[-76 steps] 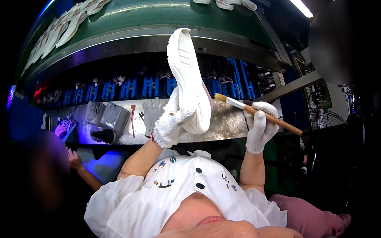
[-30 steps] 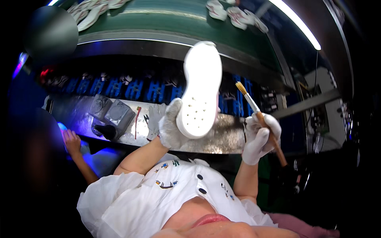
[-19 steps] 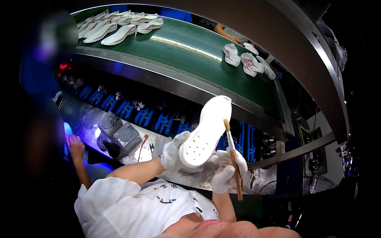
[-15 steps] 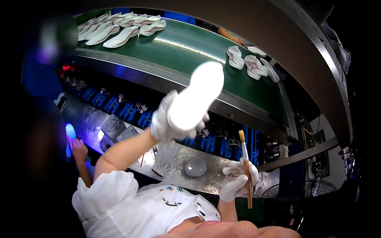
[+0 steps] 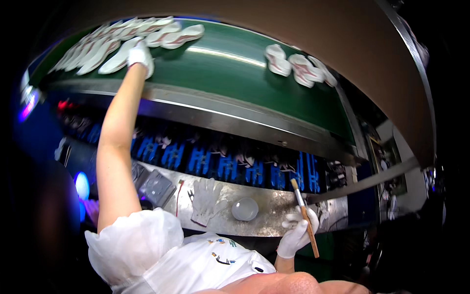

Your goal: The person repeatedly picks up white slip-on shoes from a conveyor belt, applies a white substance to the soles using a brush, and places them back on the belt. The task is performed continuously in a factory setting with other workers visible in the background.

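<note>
Left hand (image 5: 139, 55): Gloved, at far left against a white sole (image 5: 150, 67) on the green belt (image 5: 230, 84); fingers are blurred, so grip or release cannot be told.
Right hand (image 5: 295, 236): Gloved, closed around a paintbrush (image 5: 310, 232), bristles up, apparently to keep them off the bench (image 5: 279, 203).
Sole rows (image 5: 99, 55): Side by side at far left, probably to save space; a smaller cluster (image 5: 304, 69) lies far right.
Bowl (image 5: 245, 209): Near centre, seemingly for easy reach; a loose glove (image 5: 205, 200) lies left.
</note>
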{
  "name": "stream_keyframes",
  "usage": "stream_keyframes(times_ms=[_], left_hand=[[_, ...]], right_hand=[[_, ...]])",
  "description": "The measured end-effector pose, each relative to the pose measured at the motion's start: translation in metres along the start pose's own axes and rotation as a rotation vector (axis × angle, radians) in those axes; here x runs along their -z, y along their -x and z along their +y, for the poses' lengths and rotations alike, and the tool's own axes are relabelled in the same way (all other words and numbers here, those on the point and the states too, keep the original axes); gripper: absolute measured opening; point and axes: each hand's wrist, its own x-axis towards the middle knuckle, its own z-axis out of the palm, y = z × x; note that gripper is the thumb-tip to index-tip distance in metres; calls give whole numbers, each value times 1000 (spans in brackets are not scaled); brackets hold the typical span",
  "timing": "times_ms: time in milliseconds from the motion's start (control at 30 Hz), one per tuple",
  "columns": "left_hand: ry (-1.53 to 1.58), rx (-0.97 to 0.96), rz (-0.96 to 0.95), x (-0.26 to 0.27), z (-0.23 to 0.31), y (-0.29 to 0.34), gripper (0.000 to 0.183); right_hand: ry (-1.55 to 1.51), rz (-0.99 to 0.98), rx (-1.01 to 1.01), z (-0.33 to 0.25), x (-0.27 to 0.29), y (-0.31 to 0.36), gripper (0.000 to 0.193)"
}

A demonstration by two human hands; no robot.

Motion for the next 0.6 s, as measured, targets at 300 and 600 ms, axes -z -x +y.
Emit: stream_keyframes(times_ms=[300,600], left_hand=[[-1166,-1182,-520,-138,1,77,30],[-1107,-1475,-951,-297,-3,183,25]], right_hand=[[51,-103,-47,-10,-22,5,33],[37,-161,-128,-7,-26,22,30]])
